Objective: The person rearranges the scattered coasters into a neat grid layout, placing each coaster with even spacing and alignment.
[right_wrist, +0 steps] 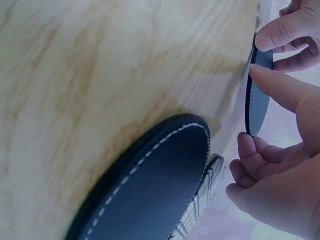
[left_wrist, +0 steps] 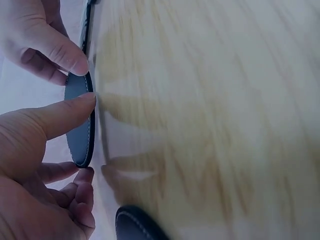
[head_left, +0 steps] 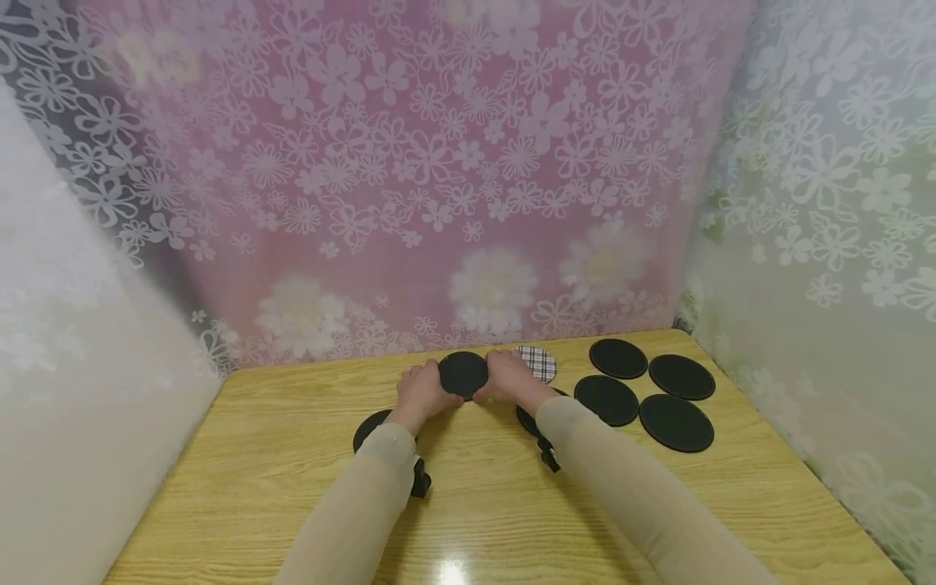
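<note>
A round black coaster (head_left: 463, 375) with pale stitching round its rim is between both hands, near the table's back edge. My left hand (head_left: 424, 390) pinches its left side, the thumb (left_wrist: 75, 107) on the top face and fingertips at the rim. From the other side, my right hand (head_left: 509, 376) pinches it the same way, with its thumb (right_wrist: 275, 82) over the face. Just beyond the right hand lies a plaid coaster (head_left: 541, 366), partly covered by that hand. Another black coaster (right_wrist: 160, 175) sits below the right wrist, and one more (head_left: 369, 426) lies beside the left wrist.
Several black coasters (head_left: 617, 358) lie in a loose group on the right of the wooden table (head_left: 468, 504). A pink flowered curtain (head_left: 439, 203) hangs along the table's back edge, and pale curtains stand at both sides. Small black devices (head_left: 420, 479) are on the wrists.
</note>
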A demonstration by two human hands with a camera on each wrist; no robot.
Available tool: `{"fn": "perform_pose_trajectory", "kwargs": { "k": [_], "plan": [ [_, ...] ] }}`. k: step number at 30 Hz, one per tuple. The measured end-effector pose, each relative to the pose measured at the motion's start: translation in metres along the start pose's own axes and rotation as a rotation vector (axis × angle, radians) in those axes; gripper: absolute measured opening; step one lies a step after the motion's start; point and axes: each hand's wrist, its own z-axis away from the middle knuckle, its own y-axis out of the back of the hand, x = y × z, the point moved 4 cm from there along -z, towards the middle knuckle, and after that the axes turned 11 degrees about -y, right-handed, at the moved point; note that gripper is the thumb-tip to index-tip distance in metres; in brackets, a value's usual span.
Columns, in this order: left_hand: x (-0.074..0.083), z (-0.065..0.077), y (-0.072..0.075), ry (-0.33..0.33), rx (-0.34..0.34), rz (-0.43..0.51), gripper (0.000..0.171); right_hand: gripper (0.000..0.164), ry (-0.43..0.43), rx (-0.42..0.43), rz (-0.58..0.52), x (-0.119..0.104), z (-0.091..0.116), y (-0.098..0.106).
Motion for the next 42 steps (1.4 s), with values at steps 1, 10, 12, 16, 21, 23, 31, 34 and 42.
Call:
{"fn": "perform_pose_trajectory", "kwargs": {
  "k": [1, 10, 12, 16, 21, 23, 31, 34, 42],
  "plan": [
    [-0.002, 0.001, 0.0, -0.002, 0.002, 0.001, 0.089, 0.081, 0.004, 0.002, -0.008, -0.001, 0.001, 0.0],
    [-0.014, 0.01, 0.019, -0.04, 0.058, 0.002, 0.093, 0.079, 0.064, 0.036, -0.115, -0.012, 0.0, -0.001],
    [-0.017, 0.014, 0.023, -0.039, 0.062, 0.008, 0.094, 0.079, 0.078, 0.036, -0.134, -0.016, 0.001, -0.002],
    [-0.028, 0.022, 0.031, -0.026, 0.076, 0.018, 0.094, 0.076, 0.118, 0.036, -0.162, -0.029, 0.001, -0.006],
    [-0.038, 0.031, 0.039, -0.02, 0.075, 0.003, 0.094, 0.071, 0.138, 0.024, -0.194, -0.04, -0.001, -0.011],
    [-0.042, 0.033, 0.042, -0.021, 0.072, -0.002, 0.094, 0.069, 0.128, 0.012, -0.215, -0.044, -0.001, -0.014],
    [-0.064, 0.041, 0.047, 0.001, 0.082, -0.004, 0.092, 0.069, 0.167, -0.028, -0.229, -0.061, -0.005, -0.024],
    [-0.074, 0.045, 0.049, 0.001, 0.084, 0.006, 0.09, 0.069, 0.184, -0.07, -0.274, -0.066, -0.005, -0.027],
    [-0.089, 0.048, 0.053, -0.006, 0.071, 0.015, 0.09, 0.066, 0.22, -0.095, -0.262, -0.078, -0.004, -0.031]
  ]
}}
